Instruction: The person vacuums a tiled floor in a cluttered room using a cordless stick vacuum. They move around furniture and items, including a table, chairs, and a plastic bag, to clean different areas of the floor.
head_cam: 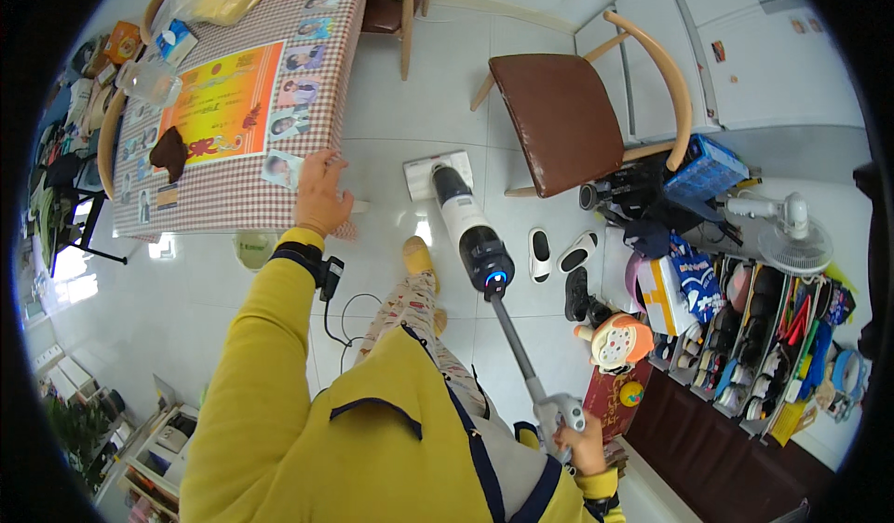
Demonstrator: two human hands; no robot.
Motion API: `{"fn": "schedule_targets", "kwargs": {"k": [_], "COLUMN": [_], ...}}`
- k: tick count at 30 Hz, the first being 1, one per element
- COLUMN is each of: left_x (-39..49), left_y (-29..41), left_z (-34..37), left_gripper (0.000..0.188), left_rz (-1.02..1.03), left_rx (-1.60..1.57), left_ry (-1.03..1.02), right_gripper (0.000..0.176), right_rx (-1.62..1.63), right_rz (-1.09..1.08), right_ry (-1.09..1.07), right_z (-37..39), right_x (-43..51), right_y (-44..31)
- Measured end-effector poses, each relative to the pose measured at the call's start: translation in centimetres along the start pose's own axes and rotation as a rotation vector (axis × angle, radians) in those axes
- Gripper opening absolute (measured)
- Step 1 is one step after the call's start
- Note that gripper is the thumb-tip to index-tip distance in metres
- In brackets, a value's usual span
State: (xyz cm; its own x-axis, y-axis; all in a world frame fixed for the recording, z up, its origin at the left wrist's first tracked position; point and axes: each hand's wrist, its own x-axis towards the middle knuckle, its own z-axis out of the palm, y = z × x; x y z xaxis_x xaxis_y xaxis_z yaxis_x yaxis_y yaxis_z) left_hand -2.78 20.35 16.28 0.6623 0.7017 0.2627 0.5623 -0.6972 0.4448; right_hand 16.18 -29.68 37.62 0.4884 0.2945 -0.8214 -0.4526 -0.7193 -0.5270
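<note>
My right hand grips the grey handle of an upright floor washer, whose head rests flat on the tiles ahead of my feet. A ring on its dark body glows blue. At the corner of a table with a checked cloth, my left hand rests with fingers spread, beside a photo card. More photo cards lie along the table edge by an orange certificate. A clear jar and a dark brown cloth-like item are at the certificate's left.
A brown-seated wooden chair stands right of the washer. White shoes and black boots lie near a full shoe rack. A small bin sits by the table; a cable hangs near my left side.
</note>
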Motion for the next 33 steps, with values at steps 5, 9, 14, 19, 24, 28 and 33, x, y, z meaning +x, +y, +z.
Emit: {"fn": "schedule_targets", "kwargs": {"k": [5, 9, 14, 19, 24, 28, 33], "left_x": [0.2, 0.2, 0.3, 0.3, 0.5, 0.5, 0.3], "left_y": [0.3, 0.3, 0.0, 0.1, 0.3, 0.2, 0.1], "left_z": [0.0, 0.1, 0.3, 0.1, -0.1, -0.2, -0.1], "left_gripper": [0.042, 0.042, 0.042, 0.042, 0.043, 0.042, 0.044], "left_rz": [0.006, 0.027, 0.046, 0.028, 0.031, 0.038, 0.038], "left_rx": [0.02, 0.032, -0.01, 0.003, 0.026, 0.009, 0.006], "left_ry": [0.009, 0.024, 0.023, 0.007, -0.017, -0.011, -0.025], "right_gripper": [0.014, 0.015, 0.006, 0.008, 0.003, 0.003, 0.007], "right_rx": [0.297, 0.384, 0.674, 0.784, 0.679, 0.709, 0.699], "right_rz": [0.027, 0.013, 0.071, 0.013, 0.008, -0.016, -0.085], "right_ry": [0.145, 0.278, 0.232, 0.108, 0.011, 0.029, 0.081], "right_z": [0.1, 1.4, 1.8, 3.1, 3.4, 4.0, 6.1], "right_x": [-5.1, -5.9, -3.3, 1.4, 4.9, 6.0, 6.4], "right_y": [6.4, 8.6, 7.1, 4.8, 2.0, 0.3, -0.4]}}
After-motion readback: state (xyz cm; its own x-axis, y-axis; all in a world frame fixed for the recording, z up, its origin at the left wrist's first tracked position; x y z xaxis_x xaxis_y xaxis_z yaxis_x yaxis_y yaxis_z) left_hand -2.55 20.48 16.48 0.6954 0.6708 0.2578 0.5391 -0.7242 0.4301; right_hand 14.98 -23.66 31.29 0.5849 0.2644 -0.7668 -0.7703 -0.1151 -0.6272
